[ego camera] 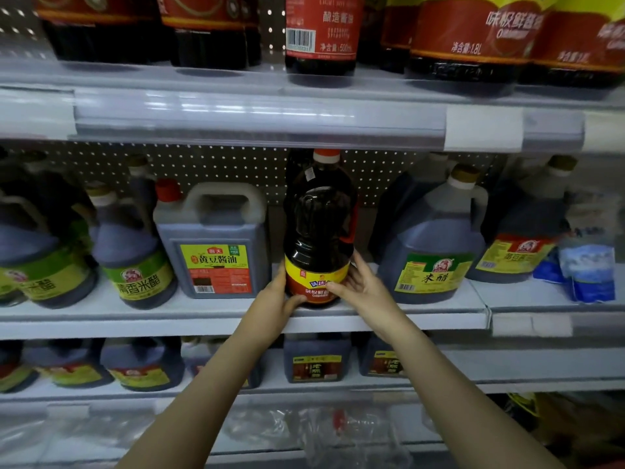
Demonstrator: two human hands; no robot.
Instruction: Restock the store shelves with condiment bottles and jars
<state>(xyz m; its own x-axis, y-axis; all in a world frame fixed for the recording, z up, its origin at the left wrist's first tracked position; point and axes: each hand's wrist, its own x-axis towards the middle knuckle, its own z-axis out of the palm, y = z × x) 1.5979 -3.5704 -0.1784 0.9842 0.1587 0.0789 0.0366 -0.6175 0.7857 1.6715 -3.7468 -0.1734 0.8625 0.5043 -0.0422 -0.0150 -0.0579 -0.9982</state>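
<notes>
A tall dark soy sauce bottle (pixel 319 228) with a red cap and a yellow and red label stands upright at the front of the middle shelf (pixel 236 314). My left hand (pixel 275 304) grips its base from the left, thumb curled under the label. My right hand (pixel 363 286) holds the right side of the base, fingers wrapped round the label. The bottle sits in a gap between a square soy sauce jug (pixel 213 242) and a rice vinegar jug (pixel 434 242).
More vinegar jugs (pixel 133 248) line the middle shelf at left, and blue packets (pixel 588 269) lie at right. Large bottles (pixel 473 38) fill the top shelf. Dark jugs (pixel 316 360) stand on the lower shelf. Crumpled clear plastic (pixel 314 431) lies at the bottom.
</notes>
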